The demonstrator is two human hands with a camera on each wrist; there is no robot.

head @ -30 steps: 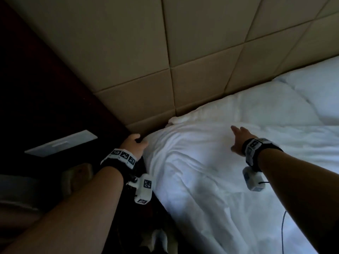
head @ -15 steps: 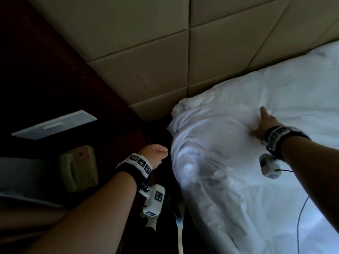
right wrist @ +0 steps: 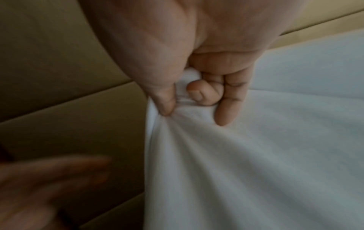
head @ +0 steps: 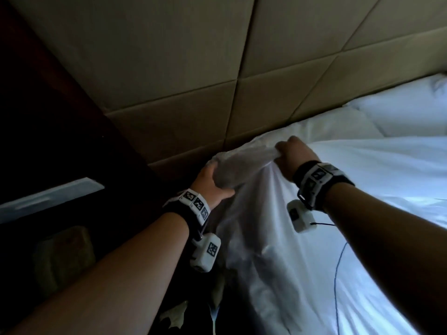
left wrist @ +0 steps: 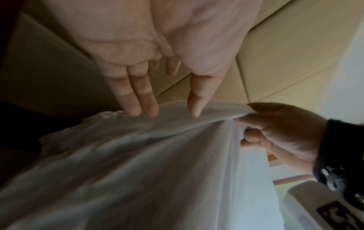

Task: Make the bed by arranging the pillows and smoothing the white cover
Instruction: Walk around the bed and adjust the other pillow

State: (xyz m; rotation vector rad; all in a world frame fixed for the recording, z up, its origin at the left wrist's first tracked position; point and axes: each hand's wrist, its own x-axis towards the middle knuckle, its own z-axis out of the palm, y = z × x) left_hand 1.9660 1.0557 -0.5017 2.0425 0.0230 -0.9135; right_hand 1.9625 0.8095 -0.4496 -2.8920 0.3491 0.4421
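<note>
The white cover [head: 314, 238] lies over the bed, its top left corner bunched and raised near the headboard. My right hand [head: 292, 153] grips the cover's top edge, thumb and curled fingers pinching a fold [right wrist: 177, 99]. My left hand [head: 212, 180] is at the corner just left of it, with straight fingers [left wrist: 135, 107] and thumb touching the folded edge [left wrist: 216, 112]. The cloth stretches taut between both hands. White pillows [head: 411, 110] lie against the headboard at the right, behind the cover.
A beige padded headboard [head: 193, 81] rises behind the bed. To the left a dark nightstand holds a beige telephone [head: 63, 257] and a white panel [head: 48, 197]. A thin cable [head: 338, 262] hangs from my right wrist over the cover.
My right hand went from lying flat on the cover to gripping its top edge. My left hand rose from beside the bed to the cover's corner, which is now lifted.
</note>
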